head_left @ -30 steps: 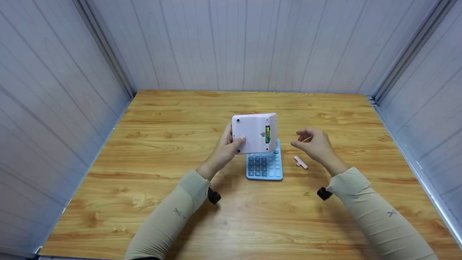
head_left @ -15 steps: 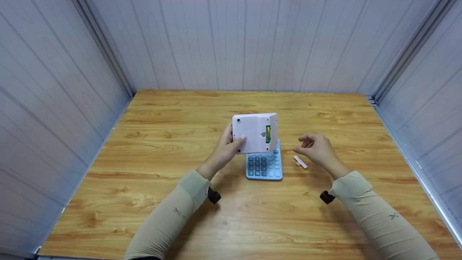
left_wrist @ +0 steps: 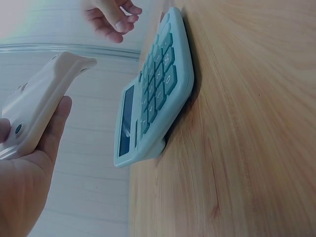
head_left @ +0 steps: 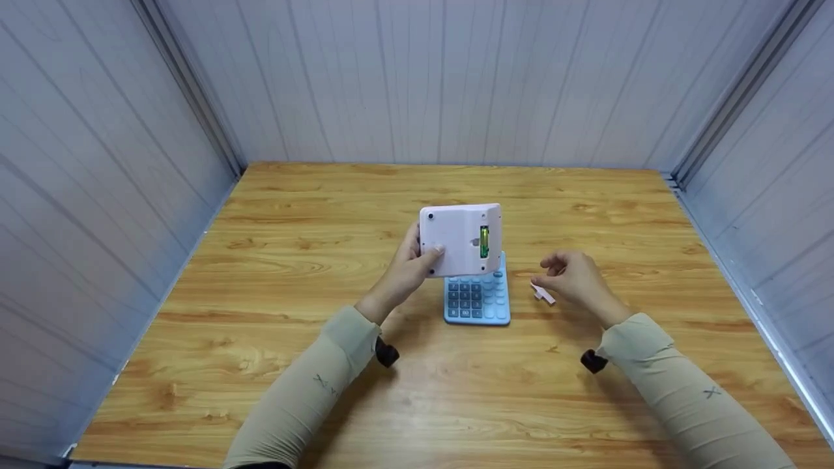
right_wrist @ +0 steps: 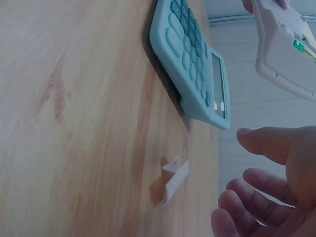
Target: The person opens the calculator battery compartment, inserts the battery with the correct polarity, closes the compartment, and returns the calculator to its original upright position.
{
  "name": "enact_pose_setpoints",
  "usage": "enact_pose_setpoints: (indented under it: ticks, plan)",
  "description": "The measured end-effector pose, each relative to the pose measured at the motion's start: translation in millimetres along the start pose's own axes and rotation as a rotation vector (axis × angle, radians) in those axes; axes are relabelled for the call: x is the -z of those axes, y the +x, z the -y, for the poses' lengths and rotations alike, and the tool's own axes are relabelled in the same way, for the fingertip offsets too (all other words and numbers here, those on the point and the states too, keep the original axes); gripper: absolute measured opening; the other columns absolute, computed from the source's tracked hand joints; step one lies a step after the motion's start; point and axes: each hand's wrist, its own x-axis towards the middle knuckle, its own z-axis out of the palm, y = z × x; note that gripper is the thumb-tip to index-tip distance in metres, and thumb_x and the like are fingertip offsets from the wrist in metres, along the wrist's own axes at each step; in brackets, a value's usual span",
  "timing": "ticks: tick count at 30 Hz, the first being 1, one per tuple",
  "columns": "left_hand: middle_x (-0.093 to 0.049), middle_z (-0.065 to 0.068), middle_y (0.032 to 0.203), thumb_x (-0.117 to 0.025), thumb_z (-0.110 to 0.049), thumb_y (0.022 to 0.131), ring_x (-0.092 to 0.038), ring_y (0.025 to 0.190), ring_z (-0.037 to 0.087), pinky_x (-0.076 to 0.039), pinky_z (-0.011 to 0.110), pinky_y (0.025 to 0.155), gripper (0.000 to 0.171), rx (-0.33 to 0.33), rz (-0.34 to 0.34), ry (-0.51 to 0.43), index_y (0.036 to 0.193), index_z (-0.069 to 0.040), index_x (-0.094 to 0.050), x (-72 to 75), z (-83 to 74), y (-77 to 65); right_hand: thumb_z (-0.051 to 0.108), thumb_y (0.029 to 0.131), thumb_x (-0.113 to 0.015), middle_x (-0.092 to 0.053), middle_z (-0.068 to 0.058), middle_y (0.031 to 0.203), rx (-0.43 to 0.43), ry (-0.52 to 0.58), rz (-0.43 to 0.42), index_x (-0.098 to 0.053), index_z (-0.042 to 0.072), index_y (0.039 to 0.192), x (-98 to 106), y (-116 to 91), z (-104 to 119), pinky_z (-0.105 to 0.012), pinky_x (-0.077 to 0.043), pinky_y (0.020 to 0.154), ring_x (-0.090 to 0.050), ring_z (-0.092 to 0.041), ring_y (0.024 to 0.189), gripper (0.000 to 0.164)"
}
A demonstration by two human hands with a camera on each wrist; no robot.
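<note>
My left hand (head_left: 405,272) grips a pale pink calculator (head_left: 455,238) by its left edge, thumb across the back, which faces me. The battery slot in that back is uncovered and shows a green battery (head_left: 484,241). To the right, my right hand (head_left: 576,281) hovers above the table with fingers loosely bent and holding nothing. Just below its fingertips lies a small pink battery cover (head_left: 546,296); the right wrist view shows this cover (right_wrist: 175,182) on the wood, apart from the fingers. The pink calculator's keys and screen are hidden.
A light blue calculator (head_left: 477,303) lies face up on the wooden table (head_left: 293,260), partly covered in the head view by the pink one. Pale panel walls (head_left: 417,85) enclose the table at the back and both sides.
My right hand has come down and slightly toward me, closer to the battery cover. The left hand and the pink calculator have stayed in place.
</note>
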Motion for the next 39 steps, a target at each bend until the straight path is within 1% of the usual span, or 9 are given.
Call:
enact_pose_setpoints:
  ticks: [8,14,19,21,23,27,30,34,39]
  plan:
    - [-0.055,0.007,0.137,-0.047,-0.014,0.104,-0.059,0.122,0.028,-0.055,0.048,0.091,0.052,0.013,0.002,0.002,0.149,-0.029,-0.027,-0.1,-2.2,-0.6,0.026,0.085,-0.078,-0.062,-0.009,0.09,-0.038,0.018,0.059,-0.065,-0.001,0.11,-3.0,-2.3,-6.0,-0.03,-0.049,0.066,-0.056,-0.021,0.08,0.039]
    - [-0.054,0.008,0.138,-0.046,-0.014,0.104,-0.058,0.122,0.029,-0.054,0.049,0.091,0.052,-0.003,0.012,-0.003,0.15,-0.028,-0.026,-0.2,-1.8,-0.9,0.028,0.086,-0.076,-0.063,-0.009,0.087,-0.045,0.007,0.073,-0.065,-0.001,0.109,-5.9,-3.9,-9.5,-0.03,-0.048,0.064,-0.056,-0.02,0.076,0.038]
    - [-0.054,0.009,0.137,-0.047,-0.015,0.104,-0.059,0.122,0.029,-0.055,0.049,0.091,0.052,-0.012,0.016,0.004,0.15,-0.026,-0.026,-0.3,-2.2,-1.4,0.029,0.088,-0.074,-0.067,-0.01,0.086,-0.081,0.019,0.111,-0.065,-0.001,0.109,-7.0,-5.4,-11.5,-0.028,-0.05,0.064,-0.062,-0.019,0.076,0.038]
    - [-0.054,0.01,0.137,-0.047,-0.014,0.104,-0.058,0.122,0.029,-0.054,0.049,0.091,0.053,-0.012,0.011,0.009,0.151,-0.026,-0.025,-0.7,-2.5,-1.2,0.027,0.087,-0.075,-0.069,-0.01,0.088,-0.104,0.029,0.129,-0.065,-0.001,0.109,-7.5,-5.4,-12.1,-0.028,-0.051,0.064,-0.065,-0.02,0.077,0.037]
    - [-0.054,0.011,0.137,-0.047,-0.013,0.103,-0.058,0.122,0.03,-0.054,0.049,0.091,0.052,-0.009,0.008,0.005,0.15,-0.024,-0.026,-1.0,-2.5,-0.4,0.026,0.086,-0.076,-0.069,-0.01,0.091,-0.108,0.014,0.139,-0.065,-0.002,0.11,-8.1,-5.2,-12.6,-0.027,-0.051,0.065,-0.065,-0.019,0.079,0.038]
    - [-0.056,0.014,0.134,-0.048,-0.011,0.103,-0.06,0.12,0.03,-0.055,0.048,0.09,0.05,-0.006,0.001,-0.004,0.147,-0.021,-0.029,-1.6,-1.5,0.9,0.025,0.082,-0.079,-0.066,-0.008,0.092,-0.111,-0.017,0.147,-0.068,0.002,0.104,-9.7,-4.7,-13.0,-0.027,-0.05,0.066,-0.059,-0.018,0.08,0.034]
    - [-0.056,0.014,0.134,-0.049,-0.011,0.103,-0.06,0.12,0.03,-0.055,0.048,0.09,0.049,-0.009,0.0,-0.005,0.147,-0.021,-0.03,-1.7,-1.2,0.8,0.024,0.082,-0.08,-0.064,-0.007,0.087,-0.096,-0.025,0.152,-0.07,0.004,0.096,-10.9,-4.8,-13.4,-0.029,-0.048,0.064,-0.055,-0.018,0.076,0.026]
    - [-0.056,0.011,0.134,-0.049,-0.014,0.103,-0.06,0.12,0.029,-0.055,0.048,0.09,0.05,-0.012,0.002,-0.005,0.148,-0.023,-0.029,-1.6,-1.9,-0.5,0.022,0.082,-0.079,-0.063,-0.005,0.081,-0.077,-0.025,0.155,-0.071,0.006,0.09,-13.0,-5.1,-14.3,-0.029,-0.047,0.061,-0.054,-0.016,0.07,0.02]
    - [-0.056,0.01,0.134,-0.049,-0.016,0.103,-0.06,0.12,0.029,-0.055,0.048,0.09,0.05,-0.002,0.0,0.003,0.148,-0.025,-0.029,-1.6,-2.5,-1.6,0.021,0.082,-0.079,-0.065,-0.004,0.079,-0.085,-0.034,0.164,-0.07,0.006,0.088,-15.4,-4.3,-16.3,-0.028,-0.048,0.058,-0.056,-0.015,0.068,0.019]
